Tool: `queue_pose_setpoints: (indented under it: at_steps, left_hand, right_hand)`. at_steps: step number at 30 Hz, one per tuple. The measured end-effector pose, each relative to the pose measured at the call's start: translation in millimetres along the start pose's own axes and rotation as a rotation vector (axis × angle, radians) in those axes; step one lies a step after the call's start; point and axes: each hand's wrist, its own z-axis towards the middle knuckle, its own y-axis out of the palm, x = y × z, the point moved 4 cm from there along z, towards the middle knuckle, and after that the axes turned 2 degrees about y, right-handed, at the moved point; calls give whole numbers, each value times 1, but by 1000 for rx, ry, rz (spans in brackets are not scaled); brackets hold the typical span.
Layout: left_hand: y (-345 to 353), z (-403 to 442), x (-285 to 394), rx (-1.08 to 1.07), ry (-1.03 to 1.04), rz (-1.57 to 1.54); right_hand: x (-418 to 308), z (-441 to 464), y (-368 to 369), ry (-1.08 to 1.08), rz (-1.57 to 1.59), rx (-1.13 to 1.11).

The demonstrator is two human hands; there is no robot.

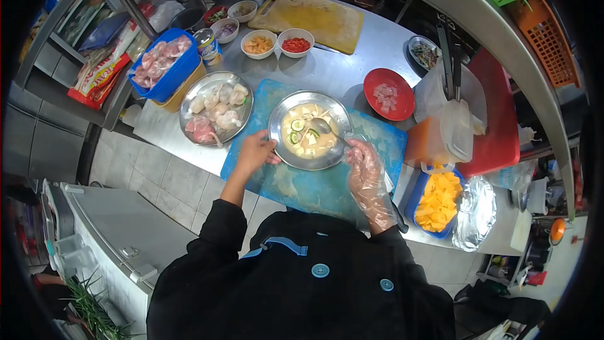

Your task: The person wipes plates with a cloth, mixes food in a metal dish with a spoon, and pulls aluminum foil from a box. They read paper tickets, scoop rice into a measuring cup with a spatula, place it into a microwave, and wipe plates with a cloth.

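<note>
A round metal dish [340,109] sits on a worn blue cutting board [277,186]. In it is a pale yellowish liquid with cucumber-like green-edged slices [297,126] and light chunks. My left hand [253,153] is bare, its fingers closed at the dish's left rim. My right hand [367,173], in a clear plastic glove, is closed around the handle of a metal spoon [321,126]. The spoon's bowl rests in the liquid. Left of the board, a metal plate [187,111] bears several pieces of raw meat.
Small white bowls [258,55] of chopped ingredients and a yellow cutting board [308,22] lie behind. A blue tub [165,88] of meat stands left. On the right are a red plate [402,104], a plastic container [434,141] of orange liquid, and a tray of orange chunks [439,201].
</note>
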Motion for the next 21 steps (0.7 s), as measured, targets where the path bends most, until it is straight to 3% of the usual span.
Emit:
queue_pose_setpoints:
  at_steps: [3,5,7,9,13,15,19,21]
  left_hand:
    - [0,-2,4,-30,-3,17]
    - [0,-2,2,-18,0,8]
    - [-2,-2,1,-7,2,1]
    - [-2,-2,2,-17,25,25]
    - [-4,0,5,-19,23,16]
    - [-4,-1,13,-22,64,162]
    - [-4,-8,29,50,44,429]
    - [-5,-10,44,297,440,802]
  right_hand:
    - [-9,0,14,-156,-46,-20]
    - [-11,-4,34,-298,-309,-168]
    - [-10,-4,37,-203,-191,-238]
    - [-16,6,24,-301,-253,-61]
    - [-10,20,17,-225,-183,-84]
    - [-4,22,26,-200,-256,-212]
    - [-16,20,21,-92,-277,-247]
    - [-31,21,17,-278,-340,-186]
